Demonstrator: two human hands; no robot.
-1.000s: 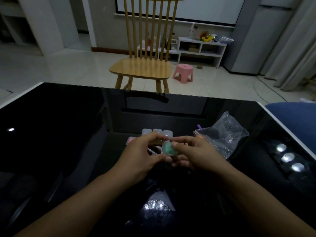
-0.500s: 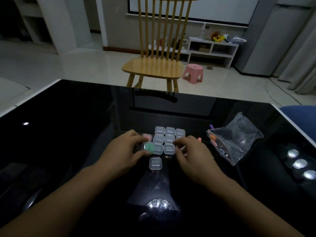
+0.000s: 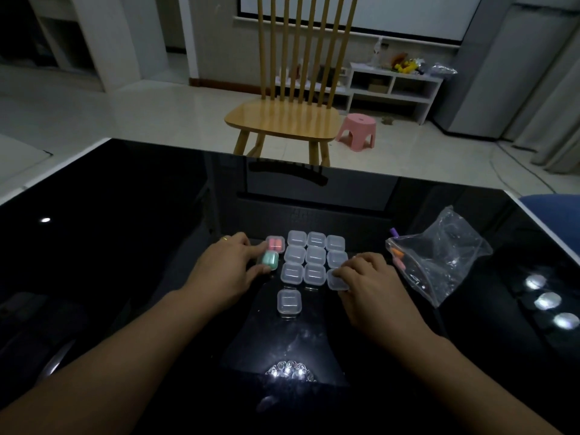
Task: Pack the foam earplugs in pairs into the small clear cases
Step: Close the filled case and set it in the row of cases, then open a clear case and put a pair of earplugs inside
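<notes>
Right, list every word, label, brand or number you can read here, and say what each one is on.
None can be read.
Small clear plastic cases: plain lids, no print visible.
Crinkled clear plastic zip bag: no label visible.
Glossy black table: only reflections.
White low shelf unit with its bottle and oddments: too small and dim to show any lettering.

A glossy black table [image 3: 125, 246] fills the foreground and mirrors ceiling lights. Beyond its far edge stands a wooden spindle-back chair [image 3: 284, 119] on a pale tiled floor [image 3: 110, 120]. Just right of the chair sits a small pink stool [image 3: 357, 130]. Behind it, a low white shelf unit [image 3: 394, 87] stands against the wall. Grey curtains [image 3: 552, 127] hang at right.
</notes>
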